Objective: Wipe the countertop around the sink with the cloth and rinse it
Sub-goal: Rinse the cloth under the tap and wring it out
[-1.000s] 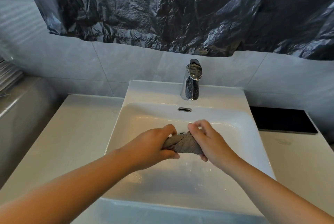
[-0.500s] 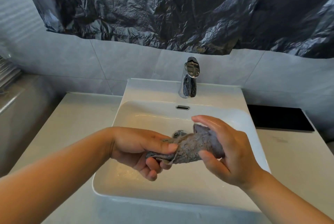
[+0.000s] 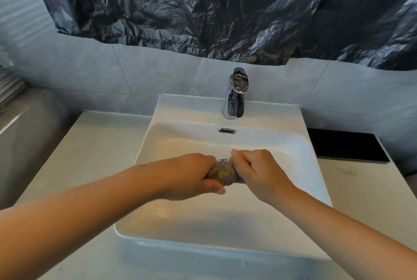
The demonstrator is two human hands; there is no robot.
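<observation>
1. The grey cloth (image 3: 224, 173) is sitting twisted into a tight roll between the two hands. It is being held over the sink (image 3: 144, 144), clear of the basin floor.
2. The left hand (image 3: 191, 175) is clenching the cloth's left end and the right hand (image 3: 259, 171) is gripping its right end. Both are knuckles up and nearly touching, so only a short stretch of cloth is showing between them.
3. This is looking like the wringing stage at the close of the rinse. No water is running from the chrome faucet (image 3: 235, 94) beyond the hands. Whether the surface (image 3: 97, 144) left of the left hand is already wiped is not showing. Squeezing out the cloth and setting it down are probably remaining.
4. The sink beneath the hands is holding only glinting droplets and a thin wet film, with no standing water. Its drain (image 3: 222, 161) is peeking out just behind the cloth.
5. Right of the right hand, a flat black panel (image 3: 345, 146) is lying on the surface. Far beyond both hands, crumpled black plastic sheeting (image 3: 225, 8) is hanging over the tiled wall.
</observation>
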